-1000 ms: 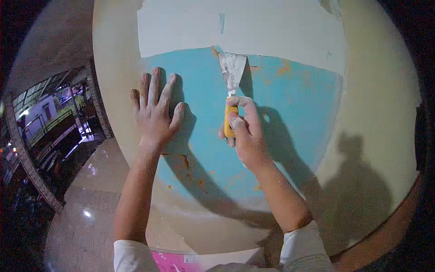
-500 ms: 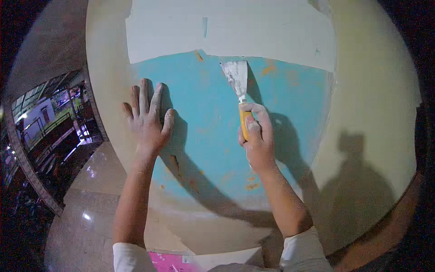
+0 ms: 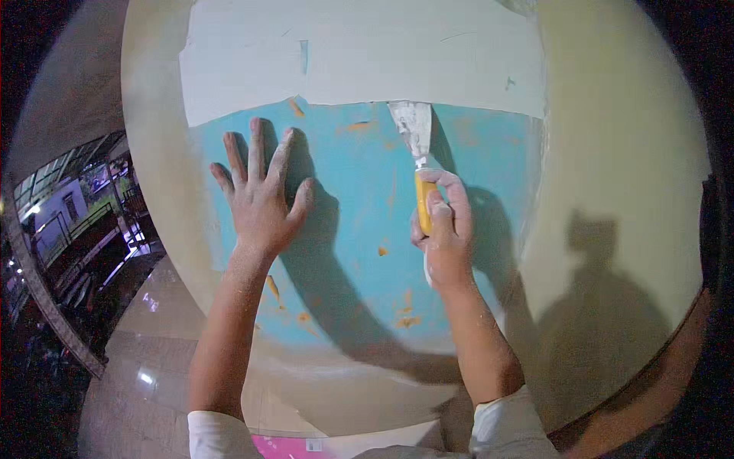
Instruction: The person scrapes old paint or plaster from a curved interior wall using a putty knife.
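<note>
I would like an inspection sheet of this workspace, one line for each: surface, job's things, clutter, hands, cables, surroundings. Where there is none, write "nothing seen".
Surface: cream wall; blue area with orange-brown marks, below a white layer.
Job's things: scraper, whitish residue on its blade, blade edge at the white layer's lower border.
Clutter: pink item at the bottom, partly cut off.
Hands: left hand open, fingers spread over the blue area; right hand grips the scraper's yellow handle.
Cables: nothing seen.
Surroundings: shiny tiled floor at left.
</note>
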Motion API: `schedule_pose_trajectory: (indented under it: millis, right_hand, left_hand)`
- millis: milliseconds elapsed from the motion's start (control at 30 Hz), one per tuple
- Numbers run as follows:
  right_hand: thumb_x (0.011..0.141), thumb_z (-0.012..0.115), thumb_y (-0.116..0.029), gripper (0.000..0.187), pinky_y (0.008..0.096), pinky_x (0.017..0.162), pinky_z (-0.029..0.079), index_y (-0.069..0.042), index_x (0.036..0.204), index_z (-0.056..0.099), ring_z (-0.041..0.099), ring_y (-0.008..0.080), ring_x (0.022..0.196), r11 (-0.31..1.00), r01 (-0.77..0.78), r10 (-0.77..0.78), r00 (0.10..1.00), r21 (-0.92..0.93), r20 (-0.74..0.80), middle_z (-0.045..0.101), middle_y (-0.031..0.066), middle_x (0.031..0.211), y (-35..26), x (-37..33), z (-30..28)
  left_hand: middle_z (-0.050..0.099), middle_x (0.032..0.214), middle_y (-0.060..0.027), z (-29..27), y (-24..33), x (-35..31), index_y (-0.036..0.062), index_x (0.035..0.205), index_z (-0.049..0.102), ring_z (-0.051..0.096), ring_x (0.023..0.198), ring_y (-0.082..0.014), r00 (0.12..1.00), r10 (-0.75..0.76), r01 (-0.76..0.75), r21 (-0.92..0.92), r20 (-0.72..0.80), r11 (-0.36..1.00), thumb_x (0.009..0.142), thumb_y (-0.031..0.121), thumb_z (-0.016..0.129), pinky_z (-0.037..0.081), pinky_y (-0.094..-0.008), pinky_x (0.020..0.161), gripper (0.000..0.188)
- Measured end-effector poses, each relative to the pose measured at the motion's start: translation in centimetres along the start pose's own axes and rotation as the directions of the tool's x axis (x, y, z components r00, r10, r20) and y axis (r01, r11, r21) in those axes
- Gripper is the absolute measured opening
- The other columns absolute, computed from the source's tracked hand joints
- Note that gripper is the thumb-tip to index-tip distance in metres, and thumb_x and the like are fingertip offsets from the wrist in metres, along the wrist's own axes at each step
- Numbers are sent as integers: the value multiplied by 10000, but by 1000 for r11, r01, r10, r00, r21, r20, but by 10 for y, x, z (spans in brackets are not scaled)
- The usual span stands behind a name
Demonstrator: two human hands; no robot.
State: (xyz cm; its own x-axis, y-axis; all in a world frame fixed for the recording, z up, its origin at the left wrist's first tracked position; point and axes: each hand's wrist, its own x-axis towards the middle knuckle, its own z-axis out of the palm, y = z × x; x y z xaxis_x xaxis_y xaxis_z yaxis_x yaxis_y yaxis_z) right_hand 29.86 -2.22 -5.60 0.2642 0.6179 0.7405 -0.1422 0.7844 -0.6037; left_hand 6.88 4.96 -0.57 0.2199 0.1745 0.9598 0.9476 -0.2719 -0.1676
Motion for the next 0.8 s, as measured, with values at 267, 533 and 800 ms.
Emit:
schedule_pose_trajectory:
  millis: [267, 533, 800]
  right_hand:
    - [992, 386, -92, 278, 252, 498, 379, -88, 1209, 559, 451, 76, 567, 999, 29, -28, 999, -29, 44, 525, 21, 811, 1, -7, -10]
    - [984, 380, -67, 270, 253, 532, 420, -55, 1187, 557, 466, 81, 597, 995, 81, -81, 997, -54, 9, 562, 40, 975, 5, -9, -25]
    - [1000, 396, -104, 257, 252, 521, 415, -56, 1180, 573, 466, 75, 588, 986, 129, -129, 992, -101, 11, 595, 41, 997, -3, 5, -34]
  left_hand:
    - [178, 1664, -73, 10, 56, 11, 318, 1527, 386, 78, 1530, -396, 997, 75, -74, 8, -27, 997, 851, 446, 635, 67, -704, 1154, 731]
    - [190, 1660, -63, 11, 57, 13, 341, 1517, 401, 103, 1529, -381, 998, 58, -57, 3, -37, 998, 849, 463, 630, 100, -726, 1137, 717]
    - [228, 1650, -66, 8, 54, 16, 326, 1513, 414, 144, 1522, -378, 999, 43, -42, 34, -25, 999, 856, 465, 611, 92, -674, 1169, 700]
